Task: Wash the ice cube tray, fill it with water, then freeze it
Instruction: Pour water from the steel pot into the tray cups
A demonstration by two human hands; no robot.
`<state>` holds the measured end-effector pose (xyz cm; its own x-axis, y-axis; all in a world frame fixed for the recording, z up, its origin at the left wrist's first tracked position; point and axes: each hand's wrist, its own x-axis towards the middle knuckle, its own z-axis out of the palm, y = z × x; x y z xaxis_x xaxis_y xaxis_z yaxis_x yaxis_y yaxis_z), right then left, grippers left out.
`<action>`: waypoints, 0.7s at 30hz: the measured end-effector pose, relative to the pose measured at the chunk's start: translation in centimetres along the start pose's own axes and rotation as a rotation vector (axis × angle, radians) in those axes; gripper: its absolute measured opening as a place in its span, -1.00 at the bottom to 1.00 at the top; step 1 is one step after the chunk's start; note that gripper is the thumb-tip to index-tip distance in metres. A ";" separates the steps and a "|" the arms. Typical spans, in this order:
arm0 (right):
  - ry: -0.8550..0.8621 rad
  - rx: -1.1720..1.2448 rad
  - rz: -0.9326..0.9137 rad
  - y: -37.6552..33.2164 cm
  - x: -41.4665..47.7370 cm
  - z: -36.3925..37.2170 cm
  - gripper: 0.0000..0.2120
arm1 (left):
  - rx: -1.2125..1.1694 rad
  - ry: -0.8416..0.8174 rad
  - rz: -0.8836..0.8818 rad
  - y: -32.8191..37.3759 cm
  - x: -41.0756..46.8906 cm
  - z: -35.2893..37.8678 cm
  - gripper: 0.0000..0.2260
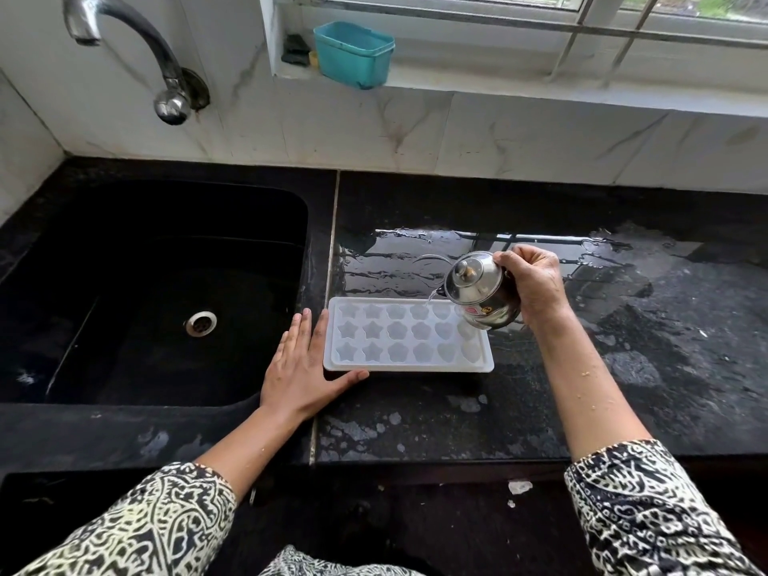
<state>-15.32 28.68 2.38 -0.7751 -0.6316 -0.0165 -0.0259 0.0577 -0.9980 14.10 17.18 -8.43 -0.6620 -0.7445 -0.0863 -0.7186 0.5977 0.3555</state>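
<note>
Filling tray (424,366) from kettle (478,288), so well into the middle step by the look of it (washing judged done, freezing yet to come).

Set flat on wet counter (623,388), just right of sink (124,251), long side toward the body. Probably placed there to keep all cells level and within easy reach of both arms.

Bracing it with left hand (307,367): palm down on counter, fingers straight and close together against the short left edge, thumb stretched along the near edge at the corner. Likely done to stop light plastic skating on the wet stone.

Gripping kettle in right hand (536,284), fingers curled round its back (handle itself hidden). Tipped forward and left with lid on, spout low over the far-right cells. Thin stream falling into a far-row cell there. Held low, presumably, to cut splashing.

Cannot tell which cells are already full; clear water in pale plastic hard to read.

Next call: shifting the spout cell by cell, small tilt only. Risks: overfilling, and spilling on the carry to the freezer.

Elsewhere: tap (124,39) on the wall, teal tub (353,54) on the sill.
</note>
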 end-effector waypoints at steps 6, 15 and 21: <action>-0.010 -0.013 -0.002 0.0 -0.1 0.2 -0.63 | -0.014 0.007 0.002 0.0 0.1 0.1 0.09; -0.008 -0.027 -0.006 -0.1 0.0 0.2 -0.64 | 0.011 0.003 0.001 0.0 0.0 0.0 0.08; -0.009 0.042 0.017 0.0 0.3 0.0 -0.64 | 0.025 -0.004 -0.001 0.0 0.2 0.1 0.07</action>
<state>-15.51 28.47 2.34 -0.7693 -0.6380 -0.0338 0.0140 0.0359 -0.9993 13.99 17.07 -8.52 -0.6621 -0.7439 -0.0905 -0.7244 0.6044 0.3316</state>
